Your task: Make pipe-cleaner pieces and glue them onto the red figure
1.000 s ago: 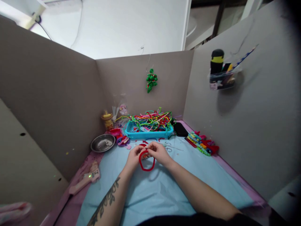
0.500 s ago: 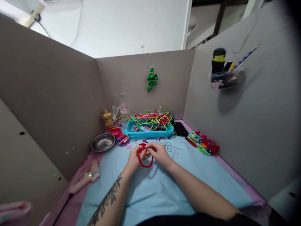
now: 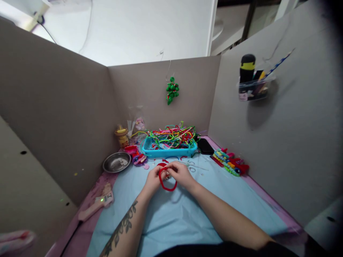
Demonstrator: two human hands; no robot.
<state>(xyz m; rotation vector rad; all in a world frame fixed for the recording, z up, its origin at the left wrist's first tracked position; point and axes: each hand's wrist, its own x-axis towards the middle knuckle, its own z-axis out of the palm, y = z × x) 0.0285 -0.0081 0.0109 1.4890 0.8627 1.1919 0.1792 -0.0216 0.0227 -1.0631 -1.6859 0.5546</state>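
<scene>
Your left fingers [image 3: 155, 172] and right fingers [image 3: 174, 165] pinch the red strip [image 3: 169, 189], which hangs looped just below them; a slackened pinch could let it spring open. Just beyond your right fingers, a wide sweep could knock the scissors [image 3: 192, 169]. Well left, the glue gun [image 3: 95, 206] could burn you if hot.

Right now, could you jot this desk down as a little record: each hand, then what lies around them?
Left hand: at the top of a red fuzzy loop, fingers closed
Right hand: pinching near the same spot
Beyond: blue tray heaped with colourful strands
Left side: metal bowl; pink glue gun, green light on
Right side: colourful fuzzy crafts
Back wall: green hanging ornament
</scene>
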